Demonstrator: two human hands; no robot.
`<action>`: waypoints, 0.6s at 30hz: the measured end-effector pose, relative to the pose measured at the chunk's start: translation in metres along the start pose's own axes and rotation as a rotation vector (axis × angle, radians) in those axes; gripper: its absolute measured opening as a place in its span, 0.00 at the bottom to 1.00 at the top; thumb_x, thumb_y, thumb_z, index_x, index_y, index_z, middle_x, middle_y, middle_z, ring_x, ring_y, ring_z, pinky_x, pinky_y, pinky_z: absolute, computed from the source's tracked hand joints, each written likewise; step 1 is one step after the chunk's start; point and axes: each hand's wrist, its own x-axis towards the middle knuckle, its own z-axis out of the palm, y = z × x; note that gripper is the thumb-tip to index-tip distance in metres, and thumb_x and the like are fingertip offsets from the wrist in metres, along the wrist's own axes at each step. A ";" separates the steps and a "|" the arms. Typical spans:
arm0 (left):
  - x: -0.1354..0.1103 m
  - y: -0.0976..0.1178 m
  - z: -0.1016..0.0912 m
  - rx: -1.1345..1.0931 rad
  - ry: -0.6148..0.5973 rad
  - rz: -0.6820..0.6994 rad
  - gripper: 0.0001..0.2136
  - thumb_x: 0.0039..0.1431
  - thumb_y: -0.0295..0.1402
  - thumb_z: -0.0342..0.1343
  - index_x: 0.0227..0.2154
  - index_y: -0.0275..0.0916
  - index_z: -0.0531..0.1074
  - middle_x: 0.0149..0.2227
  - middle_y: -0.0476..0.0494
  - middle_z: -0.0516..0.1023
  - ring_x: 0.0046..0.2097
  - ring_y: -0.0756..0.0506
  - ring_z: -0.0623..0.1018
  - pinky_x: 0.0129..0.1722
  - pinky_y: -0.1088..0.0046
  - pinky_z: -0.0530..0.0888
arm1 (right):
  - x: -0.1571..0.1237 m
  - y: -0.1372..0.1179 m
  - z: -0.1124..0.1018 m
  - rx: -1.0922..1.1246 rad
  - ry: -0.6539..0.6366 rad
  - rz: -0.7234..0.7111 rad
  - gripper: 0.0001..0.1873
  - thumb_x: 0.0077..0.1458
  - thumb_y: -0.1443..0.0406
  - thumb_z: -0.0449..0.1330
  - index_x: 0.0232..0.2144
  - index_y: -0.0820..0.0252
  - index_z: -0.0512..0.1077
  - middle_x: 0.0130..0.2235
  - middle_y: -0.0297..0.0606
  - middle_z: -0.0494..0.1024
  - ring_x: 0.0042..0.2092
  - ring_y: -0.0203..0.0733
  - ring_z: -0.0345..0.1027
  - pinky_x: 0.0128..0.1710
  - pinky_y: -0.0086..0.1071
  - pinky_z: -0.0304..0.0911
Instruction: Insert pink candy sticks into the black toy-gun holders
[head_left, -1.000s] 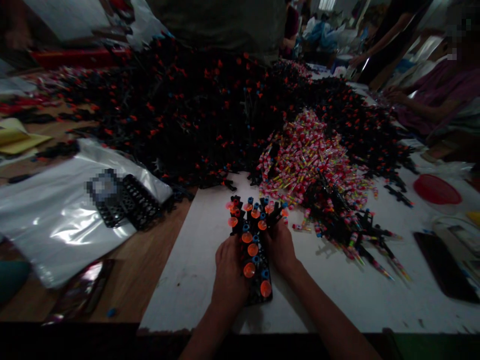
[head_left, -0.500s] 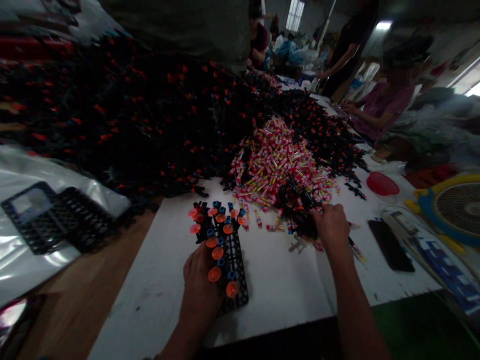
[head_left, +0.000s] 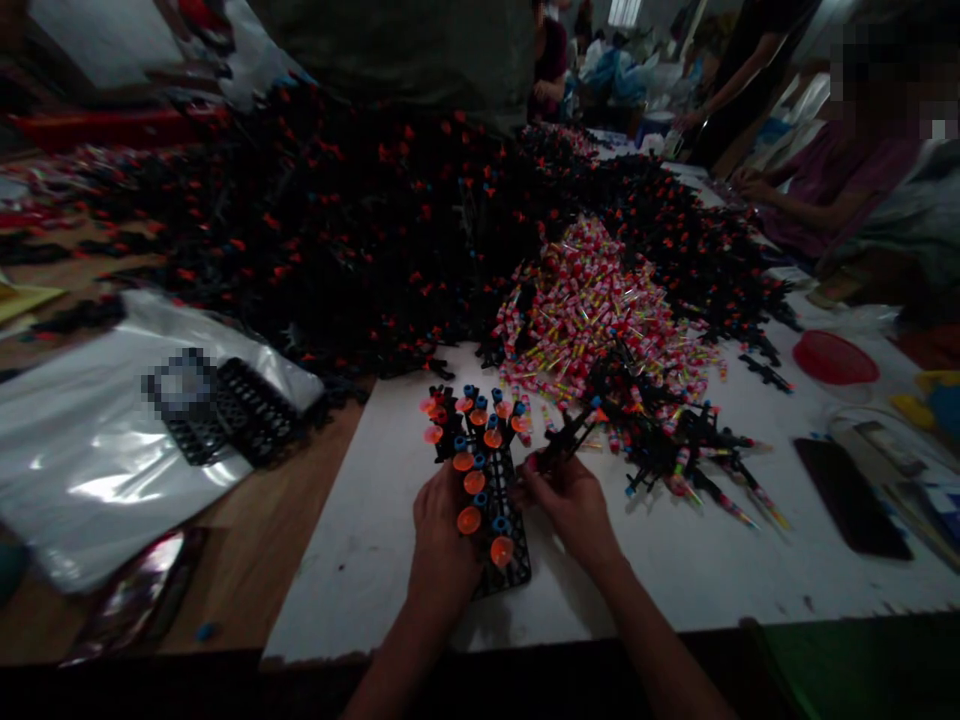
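Observation:
My left hand (head_left: 442, 545) is closed round the left edge of a black grid tray (head_left: 504, 560) that lies on the white table top (head_left: 375, 540). Several black toy pieces with orange suction cups and blue tips (head_left: 472, 440) stand in the tray. My right hand (head_left: 571, 500) pinches another black toy piece with an orange tip (head_left: 568, 438) just right of the tray. A loose clump of the same black pieces (head_left: 660, 430) lies further right.
A huge heap of black and orange toy pieces (head_left: 337, 220) fills the back of the table. A pile of pink wrapped candy sticks (head_left: 600, 310) lies ahead. Black trays on a plastic bag (head_left: 225, 410) sit left; a red lid (head_left: 835, 357) and a phone (head_left: 851, 495) right. Other people work at the far right.
My right hand came back from the clump of pieces on the right to the tray, now holding one black piece. My left hand stayed on the tray.

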 end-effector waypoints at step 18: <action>0.008 0.008 -0.005 0.007 0.016 0.046 0.20 0.57 0.30 0.47 0.53 0.36 0.61 0.49 0.32 0.71 0.54 0.35 0.70 0.52 0.48 0.65 | 0.006 0.017 0.038 -0.687 -0.017 -0.329 0.08 0.54 0.68 0.53 0.37 0.58 0.69 0.34 0.36 0.75 0.34 0.39 0.70 0.32 0.29 0.65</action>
